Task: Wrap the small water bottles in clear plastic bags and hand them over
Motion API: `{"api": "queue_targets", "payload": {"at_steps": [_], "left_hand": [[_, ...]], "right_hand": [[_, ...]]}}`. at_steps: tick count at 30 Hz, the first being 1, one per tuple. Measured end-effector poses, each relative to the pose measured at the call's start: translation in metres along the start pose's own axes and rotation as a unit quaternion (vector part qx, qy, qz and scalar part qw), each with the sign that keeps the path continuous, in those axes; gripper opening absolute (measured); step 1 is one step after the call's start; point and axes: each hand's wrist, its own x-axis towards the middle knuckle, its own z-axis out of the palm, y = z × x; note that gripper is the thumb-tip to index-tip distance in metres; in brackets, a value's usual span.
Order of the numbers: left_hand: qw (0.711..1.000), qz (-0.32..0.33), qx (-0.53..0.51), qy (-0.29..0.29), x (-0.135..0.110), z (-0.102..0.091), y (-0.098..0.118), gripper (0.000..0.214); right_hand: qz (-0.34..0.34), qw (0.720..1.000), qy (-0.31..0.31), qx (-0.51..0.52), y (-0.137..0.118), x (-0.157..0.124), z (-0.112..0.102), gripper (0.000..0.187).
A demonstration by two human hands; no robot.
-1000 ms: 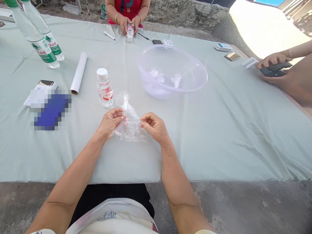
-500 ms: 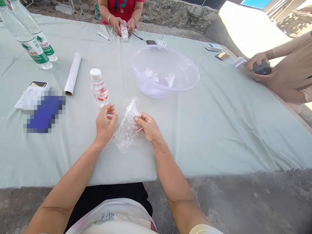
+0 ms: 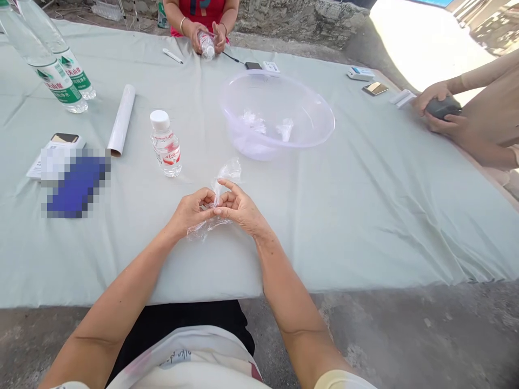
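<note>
A crumpled piece of clear plastic film (image 3: 229,170) is bunched between my two hands, just above the near part of the table. My left hand (image 3: 193,212) pinches its narrow middle from the left. From the right, my right hand (image 3: 240,208) grips the same spot with thumb and fingers, the index finger stretched out. Loose ends of the film fan out above and below the hands. Just beyond my left hand stands an upright small clear bottle (image 3: 166,145) with a white cap and a red-and-white label.
A translucent basin (image 3: 279,143) holding crumpled plastic stands beyond my right hand. At left are a white film roll (image 3: 122,120), two large water bottles (image 3: 60,86) and a blurred blue thing (image 3: 79,186). Across the table, a person's hands (image 3: 206,39) hold a bottle; another person at right holds a dark object (image 3: 443,108).
My left hand has moved right and closed on the film beside my right hand. The film is now gathered narrow at its middle.
</note>
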Motion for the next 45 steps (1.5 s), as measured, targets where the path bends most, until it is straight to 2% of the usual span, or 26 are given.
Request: {"api": "queue_targets", "payload": {"at_steps": [4,6,10,13,17,23,25,27,29,30,31,33,35,36,37,39,41,43,45], "left_hand": [[0.995,-0.049,-0.076,-0.047,0.002,-0.007,0.000,0.035],[0.989,-0.064,-0.127,-0.046,0.004,-0.011,0.002,0.036],[0.976,-0.081,-0.192,0.059,0.006,-0.025,0.008,0.039],[0.960,-0.117,-0.210,0.146,-0.003,-0.045,0.010,0.039],[0.937,-0.171,-0.205,0.225,-0.039,-0.078,0.005,0.037],[0.906,-0.262,-0.164,0.289,-0.112,-0.124,-0.005,0.033],[0.889,-0.276,-0.127,0.342,-0.128,-0.136,0.000,0.031],[0.862,-0.241,-0.060,0.443,-0.137,-0.143,0.012,0.027],[0.832,-0.142,0.031,0.535,-0.138,-0.141,0.028,0.019],[0.822,-0.076,0.077,0.558,-0.135,-0.136,0.038,0.015],[0.825,-0.012,0.115,0.553,-0.130,-0.129,0.048,0.012],[0.856,0.088,0.168,0.481,-0.114,-0.107,0.065,0.010],[0.908,0.128,0.228,0.327,-0.092,-0.081,0.074,0.008],[0.928,0.112,0.270,0.232,-0.080,-0.069,0.075,0.011],[0.934,0.094,0.308,0.155,-0.069,-0.058,0.074,0.016],[0.923,0.040,0.383,0.027,-0.050,-0.042,0.066,0.026],[0.891,-0.020,0.450,-0.049,-0.042,-0.038,0.056,0.035],[0.859,-0.072,0.502,-0.075,-0.046,-0.043,0.048,0.038],[0.833,-0.109,0.536,-0.083,-0.058,-0.055,0.042,0.047]], "right_hand": [[-0.007,1.000,-0.002,-0.023,0.001,0.001,-0.002,0.055],[-0.014,1.000,0.015,-0.016,0.001,0.003,-0.005,0.050],[-0.011,0.996,0.092,0.021,-0.004,0.005,-0.017,0.045],[0.011,0.990,0.138,-0.001,-0.011,0.001,-0.030,0.041],[0.057,0.986,0.129,-0.092,-0.020,-0.012,-0.043,0.039],[0.123,0.966,0.031,-0.225,-0.032,-0.024,-0.042,0.028],[0.133,0.956,0.001,-0.262,-0.035,-0.026,-0.042,0.028],[0.131,0.947,0.005,-0.294,-0.037,-0.027,-0.043,0.026],[0.093,0.946,0.075,-0.301,-0.037,-0.026,-0.041,0.024],[0.058,0.945,0.124,-0.296,-0.036,-0.024,-0.039,0.023],[0.017,0.943,0.166,-0.289,-0.034,-0.021,-0.034,0.022],[-0.071,0.936,0.193,-0.285,-0.030,-0.011,-0.019,0.021],[-0.149,0.927,0.142,-0.313,-0.024,0.000,0.002,0.022],[-0.183,0.918,0.099,-0.338,-0.020,0.006,0.013,0.023],[-0.210,0.904,0.049,-0.369,-0.016,0.012,0.023,0.025],[-0.232,0.866,-0.055,-0.440,-0.009,0.022,0.036,0.025],[-0.205,0.826,-0.128,-0.510,-0.002,0.028,0.039,0.034],[-0.160,0.798,-0.148,-0.561,0.003,0.032,0.033,0.056],[-0.134,0.786,-0.137,-0.588,0.006,0.034,0.020,0.070]]}}
